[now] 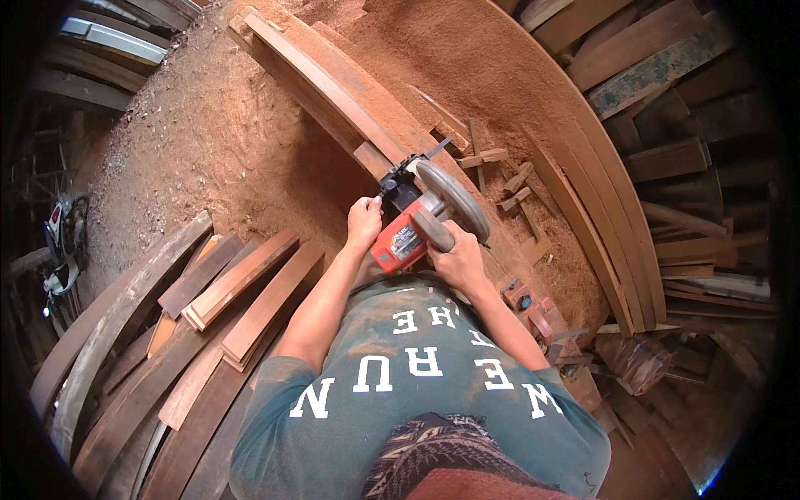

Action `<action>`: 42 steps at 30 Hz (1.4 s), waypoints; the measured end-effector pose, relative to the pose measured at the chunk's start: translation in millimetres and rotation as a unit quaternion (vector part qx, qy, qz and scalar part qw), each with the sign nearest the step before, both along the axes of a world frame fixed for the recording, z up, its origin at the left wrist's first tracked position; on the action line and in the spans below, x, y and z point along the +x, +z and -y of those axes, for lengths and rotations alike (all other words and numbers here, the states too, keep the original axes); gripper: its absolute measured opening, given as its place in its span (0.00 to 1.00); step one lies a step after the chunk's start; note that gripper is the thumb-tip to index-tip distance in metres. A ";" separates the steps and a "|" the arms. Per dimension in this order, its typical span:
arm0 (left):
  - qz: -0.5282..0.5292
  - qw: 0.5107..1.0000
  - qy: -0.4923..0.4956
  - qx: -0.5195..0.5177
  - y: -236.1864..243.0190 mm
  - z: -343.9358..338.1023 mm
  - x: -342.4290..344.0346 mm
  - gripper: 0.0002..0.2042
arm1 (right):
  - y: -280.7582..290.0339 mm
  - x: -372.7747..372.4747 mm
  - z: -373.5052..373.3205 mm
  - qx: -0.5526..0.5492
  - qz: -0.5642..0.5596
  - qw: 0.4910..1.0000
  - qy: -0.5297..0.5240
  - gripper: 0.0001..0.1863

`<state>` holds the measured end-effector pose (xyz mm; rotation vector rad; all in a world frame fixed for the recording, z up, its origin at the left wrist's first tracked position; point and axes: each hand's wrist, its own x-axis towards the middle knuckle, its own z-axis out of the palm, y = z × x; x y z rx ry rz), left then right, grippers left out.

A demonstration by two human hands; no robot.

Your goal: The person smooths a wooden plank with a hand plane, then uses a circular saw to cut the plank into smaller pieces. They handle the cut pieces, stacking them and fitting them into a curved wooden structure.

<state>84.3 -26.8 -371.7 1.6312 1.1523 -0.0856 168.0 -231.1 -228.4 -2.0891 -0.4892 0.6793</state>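
Steadying the red saw (402, 237), the right grip (458, 258) is wrapped round its handle while the left grip (364, 222) pinches its black base. The saw sits at the near end of a long board (325, 83). Offcuts (517, 178) nearby suggest some cutting is done; whether this board's cut is finished, I cannot tell.

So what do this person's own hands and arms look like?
The left hand and right hand are gloveless, and the forearms are bare up to the short, dark green sleeves of a shirt with white lettering. Brownish dust smudges the left one.
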 end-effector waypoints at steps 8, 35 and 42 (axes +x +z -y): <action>-0.014 1.000 0.003 0.006 7.1 -27.7 10.5 0.16 | -4.4 6.9 -25.1 0.017 -0.010 1.000 -0.003 0.11; -0.009 0.994 -0.009 -0.112 5.2 36.9 -17.6 0.16 | 27.4 -6.2 27.0 -0.036 -0.002 0.999 0.022 0.14; 0.010 0.999 0.030 -0.036 0.3 -2.0 1.1 0.15 | -0.6 3.0 -6.8 -0.004 0.003 1.000 0.009 0.14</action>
